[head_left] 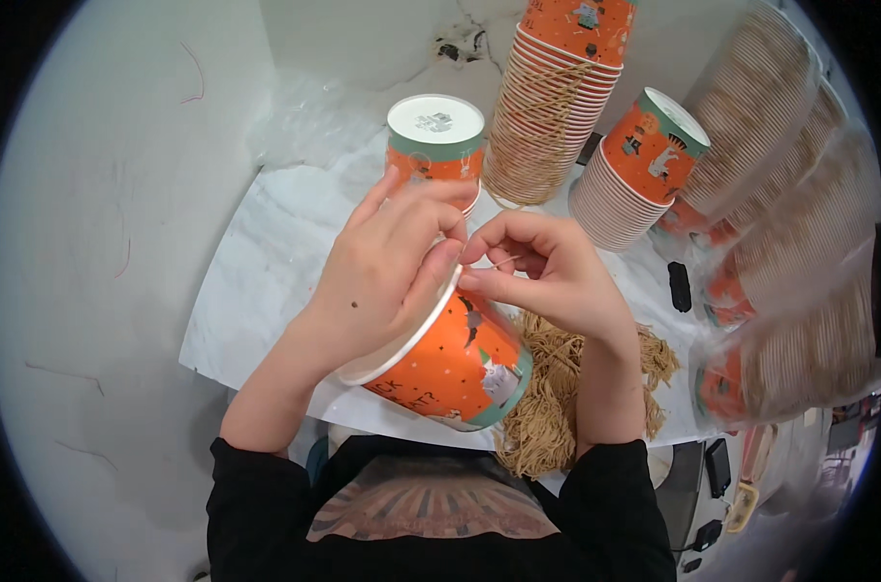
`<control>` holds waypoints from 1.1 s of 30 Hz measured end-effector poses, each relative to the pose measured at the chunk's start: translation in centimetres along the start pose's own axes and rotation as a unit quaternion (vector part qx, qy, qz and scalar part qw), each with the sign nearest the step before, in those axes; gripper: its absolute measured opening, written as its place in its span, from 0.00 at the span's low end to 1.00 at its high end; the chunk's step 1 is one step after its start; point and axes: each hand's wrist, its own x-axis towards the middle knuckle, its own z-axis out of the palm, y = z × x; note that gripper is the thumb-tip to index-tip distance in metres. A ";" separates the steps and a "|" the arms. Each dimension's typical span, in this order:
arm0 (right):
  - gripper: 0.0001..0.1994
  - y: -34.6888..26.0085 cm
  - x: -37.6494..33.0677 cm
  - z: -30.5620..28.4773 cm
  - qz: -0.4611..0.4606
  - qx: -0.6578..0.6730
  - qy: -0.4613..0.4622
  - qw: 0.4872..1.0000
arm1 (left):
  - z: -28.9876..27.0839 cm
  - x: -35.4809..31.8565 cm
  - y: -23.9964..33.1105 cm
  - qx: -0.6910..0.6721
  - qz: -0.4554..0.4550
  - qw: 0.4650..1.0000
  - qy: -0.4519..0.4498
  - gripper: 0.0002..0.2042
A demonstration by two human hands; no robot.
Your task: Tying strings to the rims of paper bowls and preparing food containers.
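An orange paper bucket (pixel 440 361) with a white rim and a green band at its base lies tilted in front of me, its mouth toward the left. My left hand (pixel 387 254) is at the rim, thumb and index finger closed on it, the other fingers stretched out beyond. Against the same spot, my right hand (pixel 552 267) pinches a thin pale cord (pixel 504 261). Where the cord's end sits at the rim is hidden by the fingertips. Beneath my right forearm spreads a pile of tan twisted cords (pixel 547 417).
Behind my hands stand an upside-down orange bucket (pixel 435 121), a tall nested stack (pixel 547 107) with cords draped over it, and a shorter stack (pixel 644 160). Plastic-wrapped bucket stacks (pixel 760 116) line the right side. A small black object (pixel 680 286) lies on the white sheet (pixel 256 252).
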 end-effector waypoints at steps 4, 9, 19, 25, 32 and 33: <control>0.06 -0.1 0.0 0.4 -0.003 0.043 0.037 0.998 | 1.2 0.7 0.0 -0.020 0.036 0.997 0.069 0.06; 0.04 -0.4 -0.6 -0.5 -0.090 0.068 0.034 0.993 | 2.0 1.5 -0.3 -0.282 -0.039 0.958 0.023 0.07; 0.04 -0.3 -0.5 -1.5 -0.142 -0.062 0.046 0.987 | 1.3 1.3 -2.6 -0.378 -0.099 0.911 -0.135 0.11; 0.03 0.1 -0.2 -0.5 -0.132 -0.016 0.036 0.990 | 2.9 -0.6 -3.9 -0.632 -0.231 0.727 -0.137 0.07; 0.06 1.8 1.0 0.0 -0.061 0.047 -0.037 0.996 | 4.7 -3.0 -6.3 -0.696 -0.251 0.646 -0.185 0.07; 0.07 1.9 1.1 0.0 -0.060 0.018 -0.043 0.997 | 4.7 -3.2 -6.5 -0.675 -0.248 0.670 -0.187 0.06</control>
